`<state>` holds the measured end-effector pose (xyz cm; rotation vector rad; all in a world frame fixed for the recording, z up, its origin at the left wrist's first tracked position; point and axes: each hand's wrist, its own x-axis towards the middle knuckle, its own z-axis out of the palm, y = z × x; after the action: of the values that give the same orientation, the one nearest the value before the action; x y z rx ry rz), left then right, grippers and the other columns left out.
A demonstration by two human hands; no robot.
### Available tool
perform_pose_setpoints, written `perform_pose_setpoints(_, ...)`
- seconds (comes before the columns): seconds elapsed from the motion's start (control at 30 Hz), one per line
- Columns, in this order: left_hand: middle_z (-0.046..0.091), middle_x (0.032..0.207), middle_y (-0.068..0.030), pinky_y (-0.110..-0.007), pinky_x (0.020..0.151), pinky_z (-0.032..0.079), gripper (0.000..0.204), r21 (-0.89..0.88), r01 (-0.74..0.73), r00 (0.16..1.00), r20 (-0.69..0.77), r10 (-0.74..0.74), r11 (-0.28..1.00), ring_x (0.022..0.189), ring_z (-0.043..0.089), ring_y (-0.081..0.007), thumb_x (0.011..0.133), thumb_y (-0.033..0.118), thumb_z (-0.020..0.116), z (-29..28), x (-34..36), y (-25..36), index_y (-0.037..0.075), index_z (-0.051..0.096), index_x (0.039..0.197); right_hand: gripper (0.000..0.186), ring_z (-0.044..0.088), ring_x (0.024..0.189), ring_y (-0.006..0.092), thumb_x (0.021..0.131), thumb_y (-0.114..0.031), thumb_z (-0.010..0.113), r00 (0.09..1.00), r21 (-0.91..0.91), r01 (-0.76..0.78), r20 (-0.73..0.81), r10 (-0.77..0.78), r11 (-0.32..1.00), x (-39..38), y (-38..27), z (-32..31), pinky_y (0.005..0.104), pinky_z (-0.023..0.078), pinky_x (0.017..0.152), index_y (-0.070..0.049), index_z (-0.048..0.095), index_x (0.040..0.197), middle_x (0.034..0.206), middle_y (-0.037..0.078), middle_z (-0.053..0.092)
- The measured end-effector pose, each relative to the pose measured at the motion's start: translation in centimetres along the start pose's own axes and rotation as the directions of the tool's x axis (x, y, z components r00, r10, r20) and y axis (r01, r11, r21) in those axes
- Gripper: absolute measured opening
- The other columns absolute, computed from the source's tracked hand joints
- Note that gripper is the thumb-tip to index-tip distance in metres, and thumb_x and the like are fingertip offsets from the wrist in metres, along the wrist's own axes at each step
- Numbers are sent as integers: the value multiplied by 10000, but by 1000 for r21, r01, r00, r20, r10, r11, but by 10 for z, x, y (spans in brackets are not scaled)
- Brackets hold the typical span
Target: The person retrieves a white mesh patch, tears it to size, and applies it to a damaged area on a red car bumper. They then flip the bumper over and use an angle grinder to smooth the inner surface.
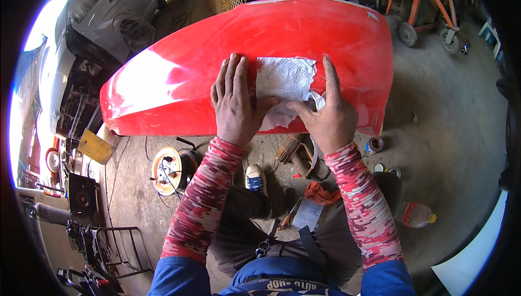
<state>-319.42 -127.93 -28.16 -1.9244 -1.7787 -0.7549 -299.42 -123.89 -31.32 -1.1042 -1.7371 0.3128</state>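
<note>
A large curved red panel lies crosswise in front of me, with pale scuffed patches. A square of white textured paper, torn along its right edge, rests on it, its lower part thinner and pinkish. My left hand lies on the panel left of the paper, fingers stretched out, thumb at the paper's lower part. My right hand is at the paper's right, index finger extended and thumb on the paper. Its other fingers are curled round a crumpled torn paper strip, whose narrow tail hangs below the panel's edge.
A grey car body stands back left. On the floor lie a cable reel, a tool, an orange rag, small cans and a plastic bottle. An orange wheeled frame stands back right.
</note>
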Motion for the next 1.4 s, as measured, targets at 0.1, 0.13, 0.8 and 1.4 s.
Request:
perform_pose_setpoints(0.1,402,1586,-204,-506,1196,279,950,-7,-19,1000,8,19,1000,1476,365,-389,807,400,828,-2,0,-6,12,365,1540,1133,710,675,367,682,-344,927,1000,-21,-9,3,9,1000,2,1,2,437,551,590,-102,301,1594,767,182,702)
perform_pose_setpoints(0.13,413,1578,-203,-505,1193,289,942,-6,-26,1000,7,26,1000,1467,377,-389,801,385,835,-2,0,-8,14,375,1536,1133,708,673,366,682,-345,927,1000,-30,-19,11,19,999,2,2,3,436,548,587,-105,301,1595,762,181,699)
perform_pose_setpoints(0.8,393,1566,-227,-519,1193,337,956,-96,-78,995,55,83,992,1460,353,-432,738,214,892,-18,-4,-16,20,386,1525,1173,699,642,374,709,-310,910,974,-142,-72,201,100,987,-5,-5,-2,471,541,582,-151,194,1624,748,177,695)
perform_pose_setpoints(1.4,303,1610,-249,-565,1187,292,1139,-83,68,997,48,-64,994,1468,330,-442,636,301,938,-15,-1,17,52,318,1558,1019,708,670,375,780,-285,846,992,18,62,110,-63,998,-3,11,-4,483,554,595,-167,264,1608,792,190,706)
